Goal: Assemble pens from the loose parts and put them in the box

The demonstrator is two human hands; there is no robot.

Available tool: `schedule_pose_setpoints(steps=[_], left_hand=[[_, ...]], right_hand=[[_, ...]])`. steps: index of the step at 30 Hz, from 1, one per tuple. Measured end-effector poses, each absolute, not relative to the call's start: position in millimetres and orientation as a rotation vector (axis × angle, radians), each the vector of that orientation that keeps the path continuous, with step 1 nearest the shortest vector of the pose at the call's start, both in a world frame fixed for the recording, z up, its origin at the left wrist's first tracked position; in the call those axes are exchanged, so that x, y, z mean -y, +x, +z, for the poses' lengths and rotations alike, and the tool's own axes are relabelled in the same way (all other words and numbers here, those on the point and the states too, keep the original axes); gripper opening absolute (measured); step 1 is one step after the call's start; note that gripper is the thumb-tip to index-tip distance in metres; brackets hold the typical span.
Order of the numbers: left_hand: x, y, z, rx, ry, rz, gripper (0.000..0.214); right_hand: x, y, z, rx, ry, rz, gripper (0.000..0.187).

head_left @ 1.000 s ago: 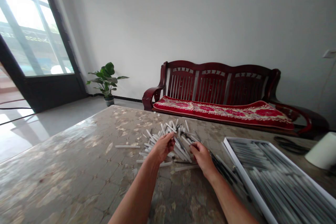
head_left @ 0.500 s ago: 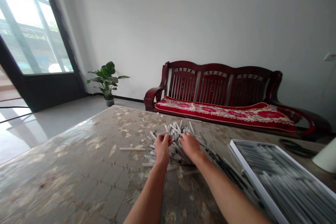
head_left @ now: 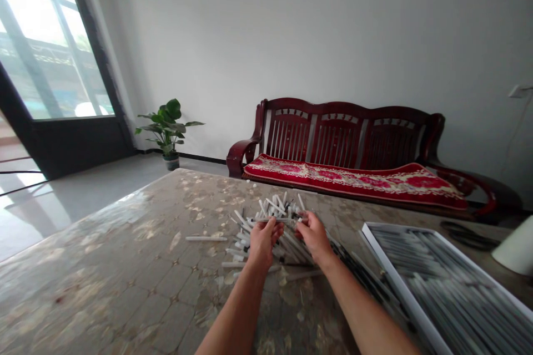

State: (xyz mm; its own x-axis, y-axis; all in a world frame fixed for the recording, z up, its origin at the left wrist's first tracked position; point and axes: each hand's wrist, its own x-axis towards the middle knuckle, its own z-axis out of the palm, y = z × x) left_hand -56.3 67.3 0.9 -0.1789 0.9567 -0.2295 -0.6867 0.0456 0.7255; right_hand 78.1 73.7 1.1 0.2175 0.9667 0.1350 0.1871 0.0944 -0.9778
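Note:
A pale, slim pen (head_left: pixel 266 219) lies level between the thumb and fingers of my left hand (head_left: pixel 262 239), which is closed on it. Just right of the pen's end, my right hand (head_left: pixel 313 234) is closed in a pinch around a small whitish piece (head_left: pixel 299 222), perhaps a pen cap. Both hands are over a heap of white and clear pen parts (head_left: pixel 240 243), some with black bits. My hands and forearms hide part of the heap. One pale pen barrel (head_left: pixel 206 239) lies apart on the left.
On the right of the patterned table (head_left: pixel 125 283) stands a shallow white box (head_left: pixel 410 294) with many grey pens. Dark pens (head_left: pixel 366 274) lie beside it. Behind are a black cable coil (head_left: pixel 468 234), a white cylinder (head_left: pixel 516 249) and a wooden bench (head_left: pixel 337 133).
My right hand has moved a little to the right and nearer to me. My left hand has turned slightly, and the pen in it now shows more plainly.

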Motion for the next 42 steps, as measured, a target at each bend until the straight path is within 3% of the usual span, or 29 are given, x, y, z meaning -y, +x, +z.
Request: schedule_pose_setpoints(steps=[5, 19, 26, 37, 42], left_hand=[[-58, -41, 0, -0.835, 0.426, 1.470, 0.021], [-44, -25, 3, -0.796, 0.484, 1.342, 0.016], [-42, -17, -3, -0.767, 0.603, 1.399, 0.033], [-35, -12, 1, -0.731, 0.858, 1.434, 0.035], [-37, -11, 1, -0.699, 0.646, 1.407, 0.035]], right_hand=[[-46, 94, 6, 0.845, -1.032, 1.129, 0.042], [-30, 112, 0, 0.845, -1.013, 1.126, 0.041], [-19, 117, 4, 0.764, -1.051, 1.199, 0.045], [-11, 125, 11, 0.564, -1.049, 1.404, 0.021], [-1, 125, 16, 0.654, -0.963, 1.451, 0.037]])
